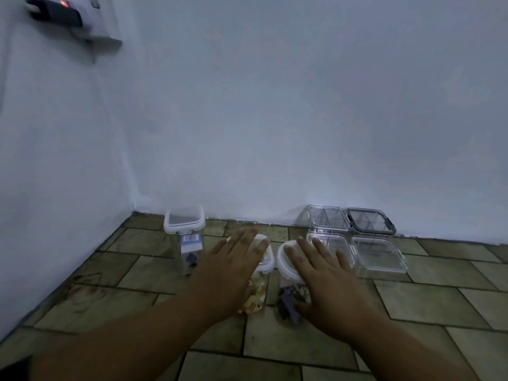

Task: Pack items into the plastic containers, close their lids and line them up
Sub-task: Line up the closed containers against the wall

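Head view shows my left hand (233,268) and right hand (327,273) flat, fingers straight, gripping nothing, each lying on top of a tall container: the yellow-filled container (257,294) and, just beside it, the purple-filled container (287,296), both upright on the tiled floor (412,301). I judge even, straight-down pressure best, so neither tips while snapping closed.

tiled floor (439,298) under three tall containers (184,237) and seemingly four square boxes (378,254)
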